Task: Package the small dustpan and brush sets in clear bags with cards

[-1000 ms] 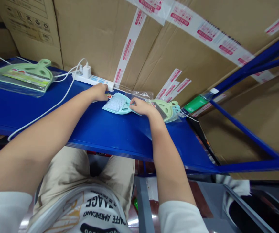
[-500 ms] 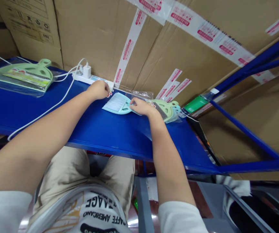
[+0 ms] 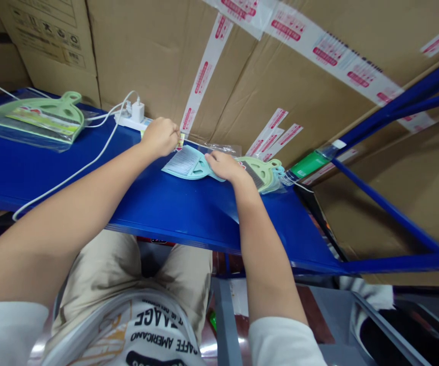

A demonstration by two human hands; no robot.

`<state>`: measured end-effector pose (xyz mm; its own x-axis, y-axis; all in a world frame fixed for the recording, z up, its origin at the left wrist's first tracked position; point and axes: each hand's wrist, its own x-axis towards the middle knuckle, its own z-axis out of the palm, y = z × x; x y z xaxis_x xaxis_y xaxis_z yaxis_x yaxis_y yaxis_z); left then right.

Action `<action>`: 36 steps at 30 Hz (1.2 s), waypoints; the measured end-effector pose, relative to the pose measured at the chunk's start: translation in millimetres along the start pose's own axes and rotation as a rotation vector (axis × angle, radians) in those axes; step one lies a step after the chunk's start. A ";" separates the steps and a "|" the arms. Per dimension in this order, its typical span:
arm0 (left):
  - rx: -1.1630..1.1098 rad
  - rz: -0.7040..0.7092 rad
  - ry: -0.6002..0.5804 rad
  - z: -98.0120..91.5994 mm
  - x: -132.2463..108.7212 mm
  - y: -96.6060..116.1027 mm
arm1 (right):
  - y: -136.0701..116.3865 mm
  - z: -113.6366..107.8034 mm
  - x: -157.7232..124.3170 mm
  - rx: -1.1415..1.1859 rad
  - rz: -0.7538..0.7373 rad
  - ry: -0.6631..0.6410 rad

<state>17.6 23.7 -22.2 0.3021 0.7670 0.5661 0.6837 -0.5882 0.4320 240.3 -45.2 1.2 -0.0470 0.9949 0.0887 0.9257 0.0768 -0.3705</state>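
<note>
A light blue hand brush [image 3: 193,165] with pale bristles lies on the blue shelf [image 3: 158,203], its bristles toward the left. My right hand [image 3: 225,165] is closed over its handle end, and the fingers cover part of it. Just above the bristles, my left hand [image 3: 162,136] pinches a small printed card [image 3: 180,141]; most of the card is hidden behind the fingers. To the right of my right hand lies a green dustpan and brush set [image 3: 259,170] in clear plastic, with light blue parts beside it.
A bagged green dustpan [image 3: 36,117] lies at the far left. A white power strip [image 3: 127,121] with a plug and a looping white cable [image 3: 85,165] sits behind my left hand. At the right a green-labelled bottle [image 3: 311,163] leans by the blue frame. Cardboard boxes [image 3: 146,61] stand behind.
My left hand has risen slightly and moved right, and more of the printed card shows. My right hand's fingers have lowered onto the brush handle. The brush has barely moved.
</note>
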 end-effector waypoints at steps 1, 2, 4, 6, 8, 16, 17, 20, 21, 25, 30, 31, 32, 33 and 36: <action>0.007 -0.009 -0.017 -0.8 -1.1 4.0 | 1.2 1.6 2.4 0.072 -0.029 0.060; 0.013 -0.017 -0.034 -1.8 -2.3 8.6 | 2.2 3.7 5.1 0.176 -0.061 0.111; 0.006 0.008 -0.050 -3.9 -4.2 18.4 | 2.6 9.6 11.0 0.438 -0.133 0.167; -0.009 0.059 -0.054 -5.6 -5.6 27.6 | 0.9 17.0 16.4 0.669 -0.190 0.169; -0.014 0.086 -0.074 -6.7 -6.7 35.6 | -1.7 24.6 20.5 0.796 -0.217 0.160; -0.059 0.054 -0.122 -5.2 -11.5 52.6 | -4.0 33.5 23.4 0.958 -0.199 0.061; -0.059 0.047 -0.112 -4.5 -11.7 52.5 | -3.4 32.8 23.1 0.968 -0.211 0.042; -0.053 0.035 -0.108 -1.8 -11.4 49.5 | -2.9 32.3 22.9 0.908 -0.283 0.055; -0.060 0.040 -0.116 -0.4 -11.0 48.0 | -3.2 33.0 23.3 0.871 -0.308 0.077; -0.136 0.119 -0.091 6.8 -9.5 41.9 | -3.7 35.6 26.3 0.776 -0.306 0.164; -0.209 0.201 0.140 10.7 -9.2 35.7 | 4.8 31.2 30.5 0.706 -0.195 0.302; -0.217 0.210 0.156 10.3 -9.3 33.9 | 7.1 30.0 31.2 0.690 -0.187 0.331; -0.226 0.219 0.158 9.6 -9.2 32.0 | 9.3 29.1 31.8 0.672 -0.186 0.355; -0.237 0.229 0.146 8.8 -9.1 30.1 | 11.2 28.5 32.3 0.653 -0.188 0.373; -0.252 0.255 0.065 5.4 -8.3 26.6 | 14.7 28.6 33.4 0.613 -0.193 0.398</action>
<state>36.9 3.1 -19.3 0.3931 0.5746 0.7178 0.4041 -0.8092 0.4265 241.6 -9.0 -27.7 0.0596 0.8704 0.4888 0.5350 0.3855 -0.7518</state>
